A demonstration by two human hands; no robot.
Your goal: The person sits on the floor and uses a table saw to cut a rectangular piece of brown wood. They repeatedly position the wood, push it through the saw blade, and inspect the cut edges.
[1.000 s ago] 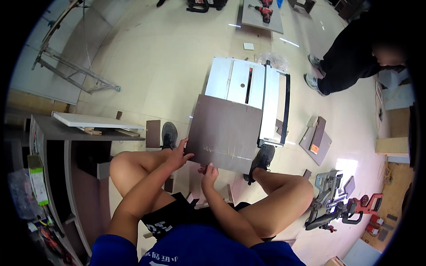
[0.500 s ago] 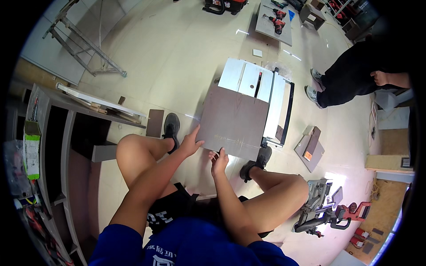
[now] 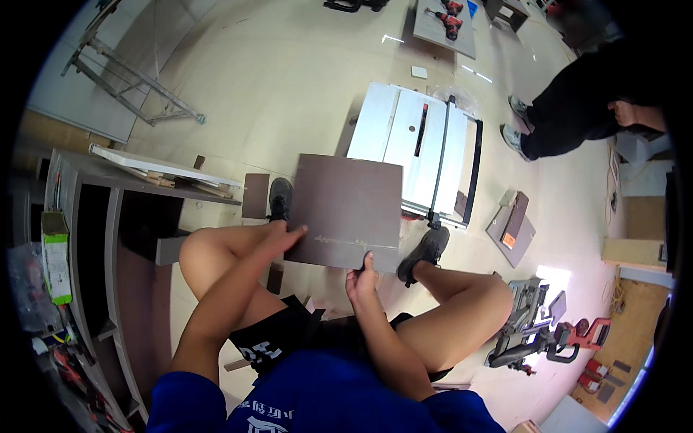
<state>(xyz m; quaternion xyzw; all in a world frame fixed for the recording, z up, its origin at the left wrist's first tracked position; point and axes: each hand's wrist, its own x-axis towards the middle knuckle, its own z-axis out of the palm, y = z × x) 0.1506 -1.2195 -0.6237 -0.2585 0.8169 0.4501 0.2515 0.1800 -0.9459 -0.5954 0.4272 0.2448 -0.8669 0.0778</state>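
A square dark-brown board (image 3: 348, 202) is held between my knees, with a pale scratched line and faint markings near its near edge. My left hand (image 3: 278, 237) is closed on its left edge, thumb on top. My right hand (image 3: 362, 280) grips the near edge, thumb on the face and fingers partly hidden beneath. Just beyond the board stands a table saw (image 3: 381, 126) with a light top, its blade slot (image 3: 421, 130) showing and a dark fence rail along the right. The board's far edge overlaps the near part of the saw top.
Brown offcuts (image 3: 516, 229) lie on the floor at right, near a miter saw (image 3: 523, 325). A person (image 3: 577, 108) stands at the far right. Red drills (image 3: 452, 27) rest on a panel at the back. A grey cabinet (image 3: 115, 252) is at left, a metal ladder (image 3: 137, 83) behind it.
The board has come back toward me and to the left, uncovering most of the saw top. My left hand moved left with it. My right hand has taken hold of the near edge.
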